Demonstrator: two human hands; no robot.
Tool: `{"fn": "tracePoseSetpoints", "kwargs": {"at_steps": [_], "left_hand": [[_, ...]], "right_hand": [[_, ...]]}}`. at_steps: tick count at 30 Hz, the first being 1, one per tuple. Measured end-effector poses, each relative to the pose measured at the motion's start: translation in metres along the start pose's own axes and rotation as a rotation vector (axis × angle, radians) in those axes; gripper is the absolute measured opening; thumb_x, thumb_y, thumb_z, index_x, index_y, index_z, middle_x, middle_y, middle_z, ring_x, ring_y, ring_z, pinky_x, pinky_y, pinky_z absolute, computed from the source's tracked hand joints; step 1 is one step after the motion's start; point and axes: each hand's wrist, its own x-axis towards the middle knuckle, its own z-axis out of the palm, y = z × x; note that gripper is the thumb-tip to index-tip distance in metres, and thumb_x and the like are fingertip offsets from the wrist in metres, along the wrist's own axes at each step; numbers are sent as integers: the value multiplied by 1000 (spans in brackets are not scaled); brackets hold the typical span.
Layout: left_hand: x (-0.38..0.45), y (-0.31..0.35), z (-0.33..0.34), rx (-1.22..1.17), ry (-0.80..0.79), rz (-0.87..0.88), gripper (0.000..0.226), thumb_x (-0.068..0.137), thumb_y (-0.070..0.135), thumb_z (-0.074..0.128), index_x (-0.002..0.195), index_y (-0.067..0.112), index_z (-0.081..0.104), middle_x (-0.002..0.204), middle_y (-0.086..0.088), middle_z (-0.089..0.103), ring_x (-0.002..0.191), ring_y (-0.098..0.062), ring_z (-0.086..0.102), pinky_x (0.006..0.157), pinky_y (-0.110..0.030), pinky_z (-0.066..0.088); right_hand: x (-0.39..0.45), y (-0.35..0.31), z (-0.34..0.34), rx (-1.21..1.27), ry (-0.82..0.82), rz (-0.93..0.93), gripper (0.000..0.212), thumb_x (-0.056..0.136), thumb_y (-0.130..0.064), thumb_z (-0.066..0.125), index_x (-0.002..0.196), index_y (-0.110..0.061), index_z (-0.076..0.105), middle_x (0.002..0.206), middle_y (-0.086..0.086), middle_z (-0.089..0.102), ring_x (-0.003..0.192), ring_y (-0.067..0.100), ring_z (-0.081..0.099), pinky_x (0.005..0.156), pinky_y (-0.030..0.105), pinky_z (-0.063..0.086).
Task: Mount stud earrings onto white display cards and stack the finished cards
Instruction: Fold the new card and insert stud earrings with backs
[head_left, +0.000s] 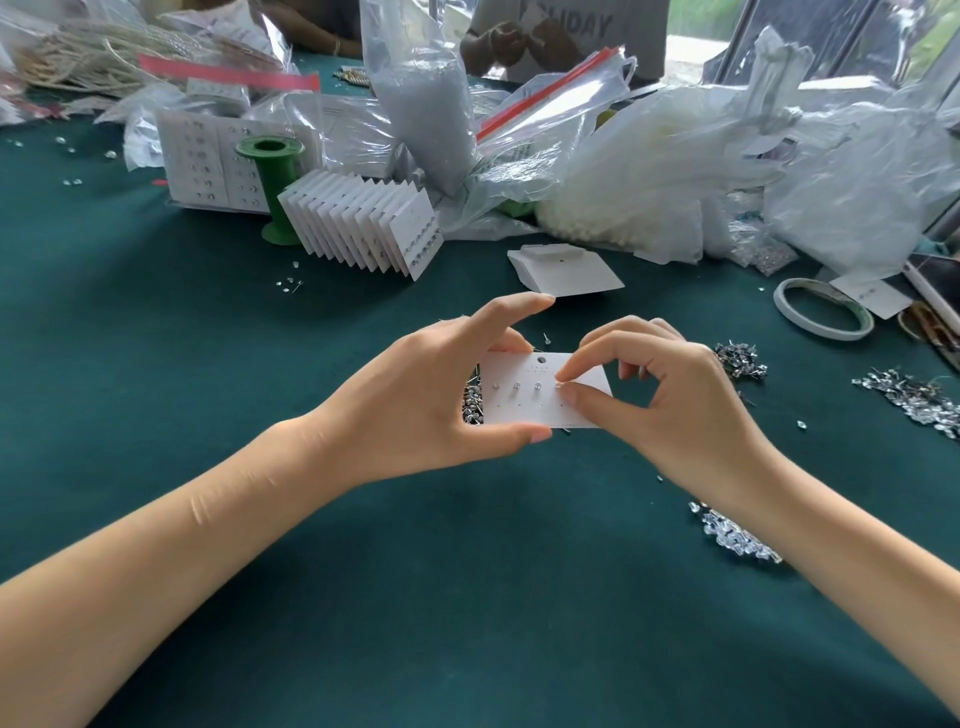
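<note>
A white display card (540, 402) is held above the green table, with three clear stud earrings in its top row. My left hand (441, 395) grips the card's left side, thumb under its lower edge and fingers over the top. My right hand (670, 400) pinches a fourth stud earring (560, 385) between thumb and index finger at the card's top row. A fanned stack of finished cards (363, 226) leans at the back left. Blank cards (566, 270) lie beyond my hands.
Loose studs lie in piles at the right (914, 397), near my right forearm (732, 535) and under the card. A green spool (272, 182), plastic bags (649, 171), a tape roll (823, 316) and another person's hands (519, 39) fill the far side.
</note>
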Motion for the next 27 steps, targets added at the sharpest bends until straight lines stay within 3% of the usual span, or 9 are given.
{"fn": "tracePoseSetpoints", "kwargs": {"at_steps": [4, 8, 12, 14, 17, 22, 27], "left_hand": [[1, -1, 0, 3, 11, 4, 82, 70, 50, 71, 139, 37, 28, 113, 12, 62, 99, -6, 55, 89, -20, 40], [1, -1, -2, -9, 44, -3, 84, 68, 55, 70, 139, 40, 27, 115, 12, 62, 104, 0, 54, 91, -15, 38], [1, 0, -3, -41, 76, 1, 84, 66, 60, 67, 138, 44, 26, 114, 16, 61, 100, 9, 51, 89, -10, 37], [0, 1, -2, -48, 80, 14, 84, 67, 58, 68, 138, 43, 26, 113, 16, 62, 98, 10, 50, 88, -9, 36], [-1, 3, -1, -63, 71, 20, 84, 67, 57, 69, 138, 43, 27, 113, 15, 62, 103, 3, 54, 91, -15, 39], [-2, 6, 1, -61, 41, 39, 85, 67, 55, 70, 139, 41, 27, 113, 13, 62, 107, -2, 56, 91, -19, 41], [-3, 9, 1, -32, 35, 51, 83, 67, 56, 67, 138, 42, 27, 114, 12, 62, 104, -1, 54, 92, -18, 40]], "right_hand": [[3, -2, -4, 46, 80, 54, 18, 82, -14, 73, 88, -31, 69, 90, -16, 62, 72, 9, 47, 67, 11, 34], [5, -3, -12, 152, 175, 281, 20, 81, -30, 72, 99, -32, 65, 97, -9, 62, 60, 5, 45, 57, 10, 38], [9, -6, -18, 417, 41, 559, 42, 75, -33, 74, 112, -14, 64, 99, 5, 68, 63, 12, 57, 52, 22, 48], [8, -10, -19, 576, -131, 645, 51, 68, -39, 71, 108, -8, 66, 93, 11, 73, 64, 16, 64, 42, 22, 47], [6, -14, -16, 614, -327, 701, 46, 63, -48, 68, 94, -14, 73, 88, 12, 75, 72, 21, 72, 39, 18, 43], [4, -16, -10, 675, -359, 709, 49, 60, -48, 71, 99, -19, 73, 94, 6, 75, 78, 19, 73, 39, 16, 41], [2, -16, -6, 696, -355, 702, 37, 57, -46, 75, 89, -27, 76, 95, 2, 76, 78, 17, 74, 39, 15, 41]]}}
